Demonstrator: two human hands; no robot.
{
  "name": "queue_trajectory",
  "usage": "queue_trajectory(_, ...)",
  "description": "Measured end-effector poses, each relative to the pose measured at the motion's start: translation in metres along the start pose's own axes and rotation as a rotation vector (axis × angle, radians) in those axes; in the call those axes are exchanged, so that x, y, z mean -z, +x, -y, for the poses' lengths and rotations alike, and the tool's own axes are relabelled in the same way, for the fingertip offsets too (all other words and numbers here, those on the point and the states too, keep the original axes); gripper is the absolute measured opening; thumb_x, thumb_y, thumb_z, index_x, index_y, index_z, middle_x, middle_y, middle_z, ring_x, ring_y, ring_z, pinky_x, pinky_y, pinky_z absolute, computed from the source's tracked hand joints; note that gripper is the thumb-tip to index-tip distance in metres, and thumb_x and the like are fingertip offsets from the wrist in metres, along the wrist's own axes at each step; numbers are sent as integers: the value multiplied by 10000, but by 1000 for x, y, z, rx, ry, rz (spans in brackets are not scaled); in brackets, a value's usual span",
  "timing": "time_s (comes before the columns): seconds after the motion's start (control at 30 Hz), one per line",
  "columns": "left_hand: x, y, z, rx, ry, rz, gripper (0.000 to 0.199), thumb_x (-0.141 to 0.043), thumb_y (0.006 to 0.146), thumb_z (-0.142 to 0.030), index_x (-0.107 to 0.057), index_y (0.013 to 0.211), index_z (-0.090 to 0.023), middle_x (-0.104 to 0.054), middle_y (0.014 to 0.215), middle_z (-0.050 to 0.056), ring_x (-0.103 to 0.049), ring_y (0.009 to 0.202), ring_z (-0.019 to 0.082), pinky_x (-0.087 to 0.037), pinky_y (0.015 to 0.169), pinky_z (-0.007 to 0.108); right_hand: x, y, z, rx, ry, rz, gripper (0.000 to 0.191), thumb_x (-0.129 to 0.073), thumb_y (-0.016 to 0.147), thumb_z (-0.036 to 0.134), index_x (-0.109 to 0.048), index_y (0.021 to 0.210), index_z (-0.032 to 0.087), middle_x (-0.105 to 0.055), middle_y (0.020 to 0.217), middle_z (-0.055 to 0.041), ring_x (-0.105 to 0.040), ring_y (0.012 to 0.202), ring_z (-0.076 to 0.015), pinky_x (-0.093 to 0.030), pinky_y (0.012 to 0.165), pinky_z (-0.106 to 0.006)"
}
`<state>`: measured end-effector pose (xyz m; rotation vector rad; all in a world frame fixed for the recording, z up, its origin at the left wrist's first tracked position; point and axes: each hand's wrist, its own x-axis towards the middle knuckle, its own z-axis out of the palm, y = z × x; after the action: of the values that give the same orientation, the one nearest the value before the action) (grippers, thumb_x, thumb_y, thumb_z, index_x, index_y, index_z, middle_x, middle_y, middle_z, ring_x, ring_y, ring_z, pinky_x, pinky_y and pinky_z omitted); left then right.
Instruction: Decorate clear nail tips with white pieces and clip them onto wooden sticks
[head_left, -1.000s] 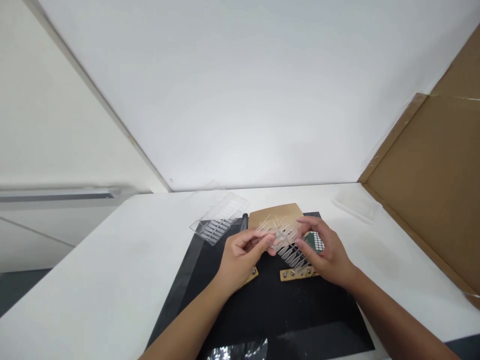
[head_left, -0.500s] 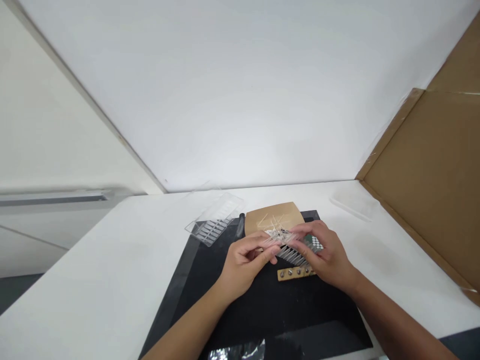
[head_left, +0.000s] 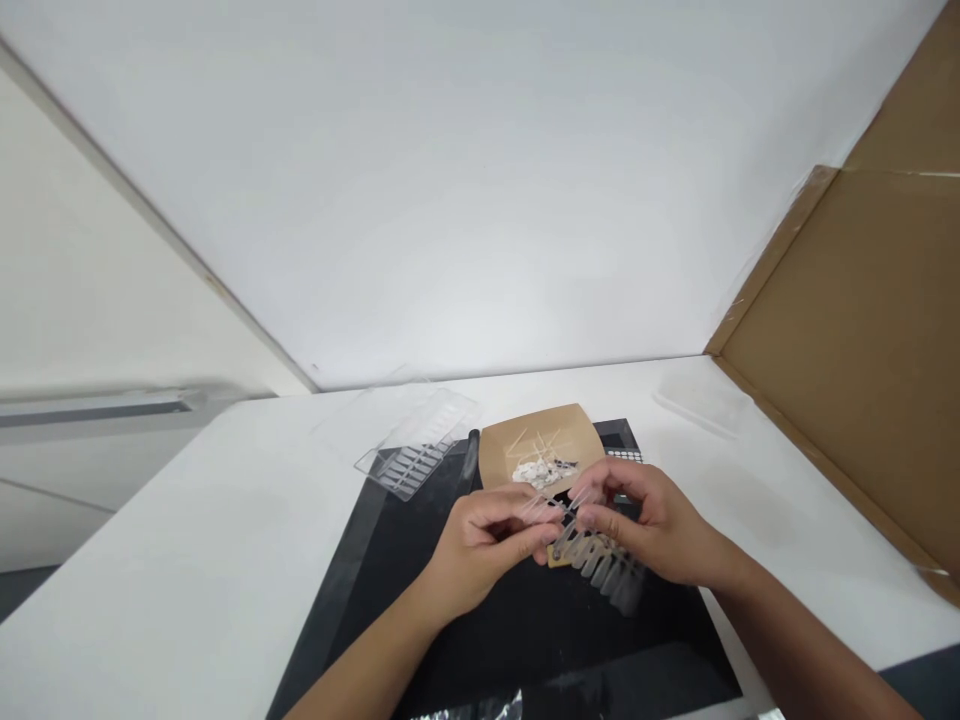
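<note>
A clear plastic strip of nail tips (head_left: 611,580) hangs in a fan below my right hand, its lower end blurred. My right hand (head_left: 656,515) pinches its upper end between thumb and fingers. Fingers closed, my left hand (head_left: 484,535) grips clear pointed tips at the left, close to the right fingertips. Whether both hands hold one strip or separate pieces I cannot tell. Partly covered by the strip is a wooden bar (head_left: 555,558) with metal studs. Behind the hands, a brown sheet (head_left: 581,425) carries white scraps (head_left: 536,472) and thin pale sticks.
Under the hands lies a black mat (head_left: 450,620) on the white table (head_left: 187,560). Clear moulded trays (head_left: 412,455) and a black rod (head_left: 469,455) are at its back left. Another clear tray (head_left: 701,405) lies back right, before a cardboard panel (head_left: 862,350).
The strip has swung down to the right and fans out below the right hand. White scraps on the brown sheet are now uncovered, while most of the studded bar is hidden.
</note>
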<state>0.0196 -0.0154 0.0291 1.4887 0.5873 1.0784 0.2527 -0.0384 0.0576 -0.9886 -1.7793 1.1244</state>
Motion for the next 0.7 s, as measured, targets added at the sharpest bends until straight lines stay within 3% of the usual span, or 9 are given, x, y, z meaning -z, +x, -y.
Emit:
queue_trajectory(0.2,0,-1,-3,-20,13,33,96,-818,871,-166,-866,951,-186,-745,744,39,-707,557,121,-599,560,210,-5,-1,-2,-9,69,-7,179,-747,956,402,-759,933,225,-761,899,-21,-668,800,-155,-516,713,-300)
queue_trajectory(0.43,1,-4,2,1,-37,52,148,-769,919,-166,-861,1025,-214,-772,822,47,-709,582,104,-614,603,211,-12,-2,-11,-113,274,-73,226,-819,904,397,-753,1035,226,-724,897,-13,-675,801,-142,-551,721,-284)
queue_trajectory(0.7,1,-2,-2,-61,-35,123,147,-781,903,-138,-863,1015,-188,-782,824,84,-723,586,122,-617,563,208,-15,0,-17,-170,652,93,242,-856,885,315,-678,1006,203,-764,863,2,-726,756,-109,-576,683,-225)
